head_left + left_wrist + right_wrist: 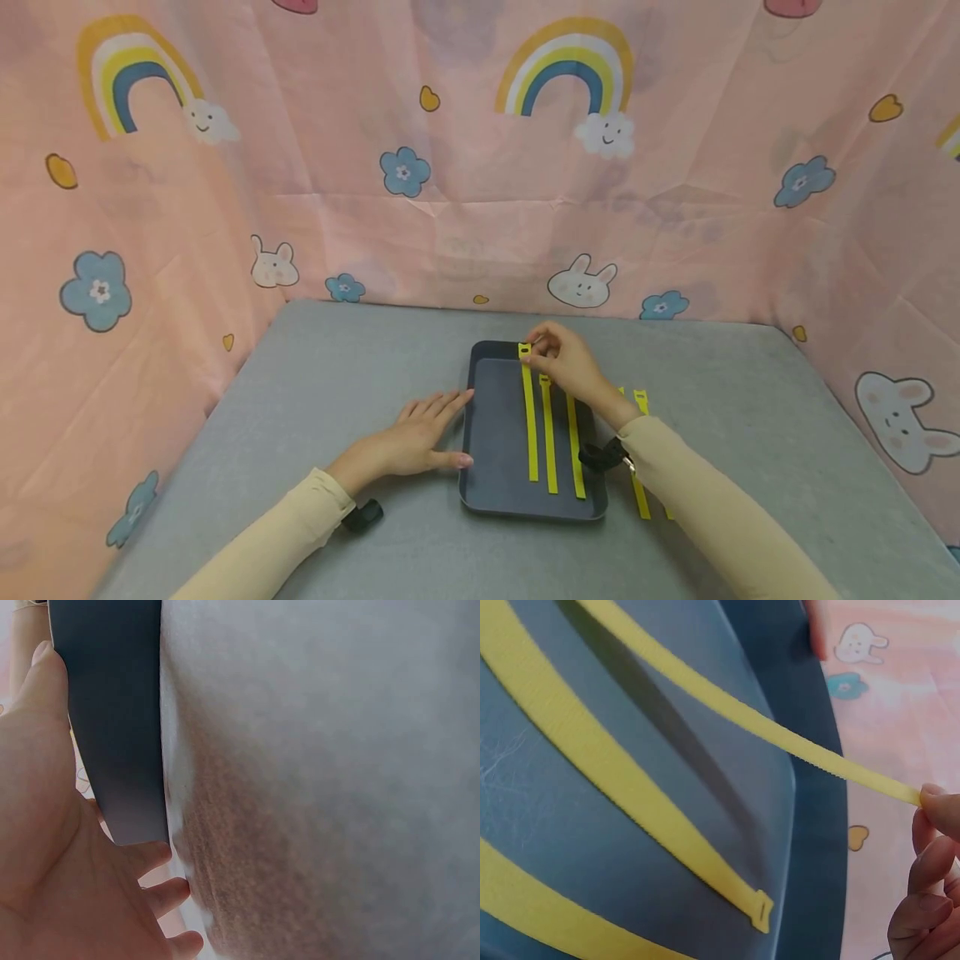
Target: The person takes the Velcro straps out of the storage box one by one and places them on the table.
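A dark grey rectangular tray [495, 442] lies on the table, with yellow hook-and-loop cable ties lengthwise in it. My right hand [566, 362] pinches the slotted head end of the leftmost cable tie [529, 417] between thumb and finger, over the tray's far side. In the right wrist view this held tie [742, 716] slants up off the tray floor. Beside it lie a second tie [550, 442] and a third tie [576, 450], partly behind my right hand and wrist. My left hand [408, 437], fingers extended, touches the tray's left side with thumb and fingertips.
More yellow cable ties [642, 500] lie on the grey table [360, 358] right of the tray, partly hidden by my right forearm. A pink printed curtain [465, 242] stands behind the table and along both sides.
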Action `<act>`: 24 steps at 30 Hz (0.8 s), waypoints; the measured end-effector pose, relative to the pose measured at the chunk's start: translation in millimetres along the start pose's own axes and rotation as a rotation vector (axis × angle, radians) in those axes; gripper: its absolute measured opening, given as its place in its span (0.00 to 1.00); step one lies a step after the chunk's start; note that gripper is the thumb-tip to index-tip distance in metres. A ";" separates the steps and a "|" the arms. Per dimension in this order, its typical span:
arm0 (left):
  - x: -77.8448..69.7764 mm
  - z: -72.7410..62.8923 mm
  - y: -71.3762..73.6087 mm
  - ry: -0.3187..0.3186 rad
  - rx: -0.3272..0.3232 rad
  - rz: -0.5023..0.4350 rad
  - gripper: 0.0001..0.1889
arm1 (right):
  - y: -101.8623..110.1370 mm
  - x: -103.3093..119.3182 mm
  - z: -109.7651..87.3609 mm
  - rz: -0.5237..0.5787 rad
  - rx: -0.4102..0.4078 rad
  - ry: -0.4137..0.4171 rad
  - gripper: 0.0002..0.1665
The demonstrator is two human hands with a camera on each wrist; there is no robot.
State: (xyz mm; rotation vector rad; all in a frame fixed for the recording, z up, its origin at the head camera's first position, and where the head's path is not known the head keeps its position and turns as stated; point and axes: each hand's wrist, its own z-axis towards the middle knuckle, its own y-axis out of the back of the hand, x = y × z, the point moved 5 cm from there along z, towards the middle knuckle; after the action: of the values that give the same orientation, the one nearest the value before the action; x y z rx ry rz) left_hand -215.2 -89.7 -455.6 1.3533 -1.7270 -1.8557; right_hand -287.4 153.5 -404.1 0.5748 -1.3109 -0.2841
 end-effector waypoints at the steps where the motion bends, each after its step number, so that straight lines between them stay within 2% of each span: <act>1: 0.0 0.0 -0.2 -0.001 -0.001 -0.001 0.52 | 1.1 1.3 -0.4 0.000 -0.007 -0.002 0.13; 16: -2.9 -1.1 1.8 -0.007 -0.003 -0.010 0.51 | 20.7 24.6 -6.7 0.077 -0.052 0.019 0.15; 24: -4.3 -1.5 2.3 -0.010 0.004 -0.009 0.51 | 30.8 37.9 -9.0 0.088 -0.058 0.064 0.17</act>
State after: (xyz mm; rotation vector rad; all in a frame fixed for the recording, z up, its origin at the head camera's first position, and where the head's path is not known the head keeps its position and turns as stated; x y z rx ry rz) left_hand -212.7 -88.1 -451.4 1.3579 -1.7326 -1.8686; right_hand -273.0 161.9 -357.3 0.4717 -1.2585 -0.2287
